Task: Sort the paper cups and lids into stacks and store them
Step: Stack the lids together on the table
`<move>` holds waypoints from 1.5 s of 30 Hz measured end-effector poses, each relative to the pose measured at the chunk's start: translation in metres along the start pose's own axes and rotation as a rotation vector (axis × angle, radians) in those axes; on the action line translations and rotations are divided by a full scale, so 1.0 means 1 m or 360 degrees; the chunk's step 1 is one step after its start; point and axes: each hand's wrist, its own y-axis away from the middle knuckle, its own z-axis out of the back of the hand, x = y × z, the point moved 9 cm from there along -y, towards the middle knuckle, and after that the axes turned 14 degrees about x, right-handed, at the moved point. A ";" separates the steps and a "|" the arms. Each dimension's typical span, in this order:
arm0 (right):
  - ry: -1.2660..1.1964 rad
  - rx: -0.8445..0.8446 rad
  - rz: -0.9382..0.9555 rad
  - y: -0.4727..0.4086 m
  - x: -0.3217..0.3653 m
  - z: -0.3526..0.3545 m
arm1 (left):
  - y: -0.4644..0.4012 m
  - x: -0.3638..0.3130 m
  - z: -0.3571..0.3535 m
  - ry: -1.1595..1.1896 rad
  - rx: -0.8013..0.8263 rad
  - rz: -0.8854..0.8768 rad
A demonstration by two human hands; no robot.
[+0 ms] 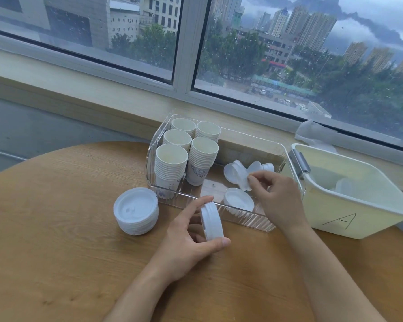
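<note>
Sorting: lids go into stacks, then into the clear box (219,212).
Left hand (191,240): its fingers and thumb are curled round a small lid stack (211,221), held on edge just in front of the box.
Right hand (272,196): reaching into the box, its fingertips pinch one loose lid (239,175).
Other lids: one lies just below the right hand; a big stack (136,211) sits on the table (56,252), left of the left hand.
Cups (172,163): five stacks stand in the box, beyond the left hand.
Doing it well: I think the pinched lid should face the same way as the held stack, then press on flat.
Bin (358,219): right of the right hand.
</note>
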 end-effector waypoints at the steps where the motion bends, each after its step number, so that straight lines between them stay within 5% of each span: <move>1: 0.0011 -0.0052 0.0028 0.005 0.004 0.003 | 0.000 -0.001 0.000 -0.0002 -0.0002 -0.0003; 11: -0.0075 -0.0247 0.0429 0.093 0.045 -0.014 | 0.000 -0.001 0.000 0.0337 -0.0022 -0.0060; 24: -0.0338 -0.0368 0.0464 0.124 0.025 -0.044 | 0.000 -0.004 -0.014 0.0293 0.0124 -0.0065; 40: -0.0432 -0.0016 0.0525 0.121 0.027 -0.060 | 0.002 -0.009 -0.016 0.0297 0.0134 -0.0108; 45: -0.0832 0.0177 0.0323 0.117 0.011 -0.070 | 0.004 -0.009 -0.016 0.0223 0.0168 -0.0099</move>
